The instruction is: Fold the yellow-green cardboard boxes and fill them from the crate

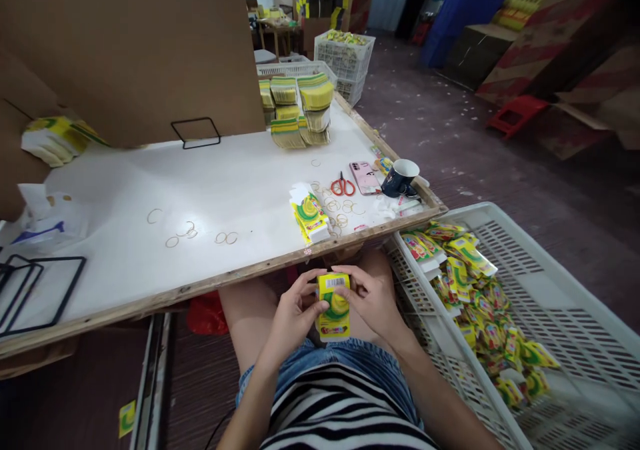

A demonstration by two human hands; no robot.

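Over my lap, a small yellow and green carton (334, 323) with a barcode near its top is held upright between both hands. My left hand (303, 307) grips its left side, the thumb across the front. On the opposite edge, my right hand (370, 300) closes with its thumb near the barcode and fingers along the top. Just beyond, on the table, lies a small stack of flattened yellow cartons (310, 215). Loose rubber bands (333, 205) are scattered beside that stack.
Red-handled scissors (343, 185), a pink phone (365, 178) and a dark mug (400, 178) stand at the table's right end. Bundled cartons (300, 113) are piled behind. A white plastic crate (565, 303) at my right holds many small packets (493, 317). Black wire frames (50, 293) lie left.
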